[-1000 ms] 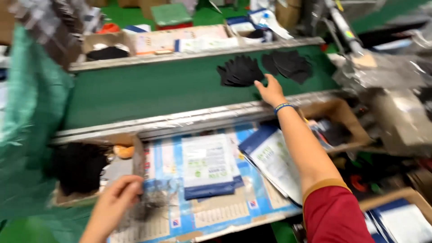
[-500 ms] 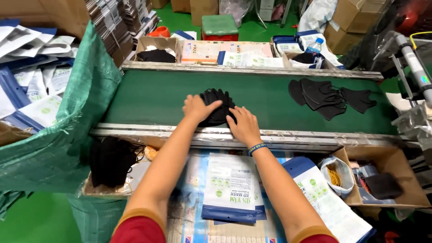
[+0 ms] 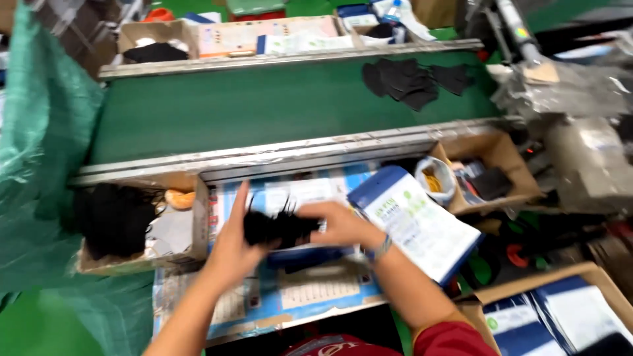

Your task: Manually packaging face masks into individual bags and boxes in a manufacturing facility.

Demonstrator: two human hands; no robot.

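You held a small stack of black face masks between both hands, low in front of you, above a work surface covered with printed blue-and-white pouches. Your left hand cupped the stack from the left, fingers stretched upward and the palm pressed to its side. Your right hand closed over it from the right, the thumb and fingers pinching the top edge. Both hands were clamped on the stack, not on each other.

The masks looked thin, soft and very light; loose ear loops stuck out from the top like short threads. Such a stack would likely sag, fan out or slip apart if gripped at one corner, so squeezing its two flat sides together, as you did, seemed the surest hold.

A larger blue-edged pouch lay just right of your hands. A cardboard tray of more black masks sat to the left. Beyond ran a green conveyor belt, with a pile of black masks at its far right.
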